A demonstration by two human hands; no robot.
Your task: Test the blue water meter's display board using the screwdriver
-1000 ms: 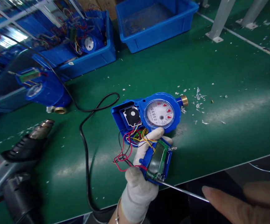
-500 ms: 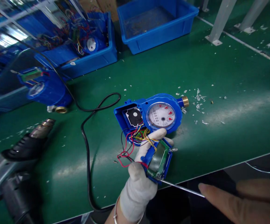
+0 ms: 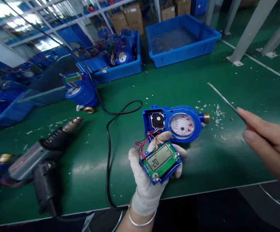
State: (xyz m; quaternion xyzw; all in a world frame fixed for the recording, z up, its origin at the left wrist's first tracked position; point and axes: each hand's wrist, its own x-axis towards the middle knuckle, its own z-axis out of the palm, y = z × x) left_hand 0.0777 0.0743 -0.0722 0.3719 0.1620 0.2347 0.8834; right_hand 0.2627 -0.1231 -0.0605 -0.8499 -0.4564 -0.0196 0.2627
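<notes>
Gloved left hand (image 3: pixel 147 190) curled around the display board (image 3: pixel 161 158), on the near side of the meter (image 3: pixel 182 125) lying on the counter (image 3: pixel 226 167). Bare right hand (image 3: pixel 269 138), fingers closed, grips a screwdriver (image 3: pixel 226 101), clear of the board.

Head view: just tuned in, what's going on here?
The person's gloved left hand holds a blue-framed LCD circuit board with digits showing. Wires run from it toward the water meter on the green workbench. The bare right hand holds a thin screwdriver-like tool, clear of the board.
</notes>
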